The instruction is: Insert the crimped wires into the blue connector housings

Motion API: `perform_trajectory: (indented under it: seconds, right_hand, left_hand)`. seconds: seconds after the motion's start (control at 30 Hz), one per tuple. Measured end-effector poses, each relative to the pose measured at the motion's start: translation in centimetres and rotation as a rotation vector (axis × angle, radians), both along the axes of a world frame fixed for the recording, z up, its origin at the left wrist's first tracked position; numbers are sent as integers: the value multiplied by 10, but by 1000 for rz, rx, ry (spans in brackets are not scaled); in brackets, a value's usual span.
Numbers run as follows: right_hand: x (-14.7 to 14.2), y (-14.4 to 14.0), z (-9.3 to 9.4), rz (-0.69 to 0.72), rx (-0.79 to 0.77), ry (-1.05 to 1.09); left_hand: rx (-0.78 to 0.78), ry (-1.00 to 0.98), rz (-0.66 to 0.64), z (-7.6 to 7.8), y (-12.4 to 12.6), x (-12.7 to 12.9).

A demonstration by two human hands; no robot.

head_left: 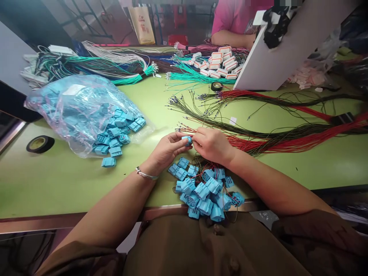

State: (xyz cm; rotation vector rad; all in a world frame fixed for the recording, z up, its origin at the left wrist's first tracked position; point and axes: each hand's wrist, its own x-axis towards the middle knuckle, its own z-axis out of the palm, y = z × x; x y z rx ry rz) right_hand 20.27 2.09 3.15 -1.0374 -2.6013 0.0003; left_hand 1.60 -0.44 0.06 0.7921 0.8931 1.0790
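My left hand pinches a small blue plastic connector at its fingertips above the green table. My right hand meets it from the right, its fingers closed on a thin wire at the connector. Bundles of red wires and dark wires fan out to the right of my hands. A heap of blue connectors with wires attached lies at the table's front edge below my hands. A silver bracelet circles my left wrist.
A clear plastic bag of blue connectors lies open at the left, some spilled out. A black tape roll sits far left. Green, white and dark wire bundles, white connectors, a white board and another person in pink are at the back.
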Motion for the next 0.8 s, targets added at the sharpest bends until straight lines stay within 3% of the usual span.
perform_trajectory:
  seconds: [0.07, 0.13, 0.23, 0.33, 0.4, 0.43, 0.5, 0.57, 0.6, 0.67, 0.73, 0.8]
  right_hand:
    - [16, 2, 26, 90, -193, -5]
    - [31, 3, 55, 199, -386, 6]
    - [34, 10, 78, 25, -388, 261]
    - [10, 22, 58, -188, -244, 302]
    - [-11, 29, 30, -193, -239, 115]
    - [-20, 31, 16, -201, -248, -1]
    - [-31, 31, -7, -267, -233, -161]
    - [-34, 30, -18, -326, -205, -222]
    - [-33, 30, -20, -336, -201, -227]
    - [-29, 31, -20, -321, -215, -219]
    - [-26, 32, -19, -298, -225, -190]
    - [-25, 33, -19, -270, -227, -161]
  left_hand:
    - [103, 98, -62, 5, -3, 0]
    - [316, 228, -172, 12, -9, 4]
    - [785, 429, -442, 25, -26, 16]
    - [1171, 555, -635, 34, -41, 29]
    - [1287, 646, -536, 36, -41, 28]
    - [1287, 737, -409, 36, -37, 21]
    - [1131, 1045, -57, 35, -22, -4]
    - [773, 1438, 285, 36, -1, -41]
    - [588, 1594, 378, 37, 9, -60]
    - [286, 1790, 356, 35, 26, -92]
    - [225, 1868, 272, 29, 37, -110]
    - [258, 1905, 197, 21, 42, -114]
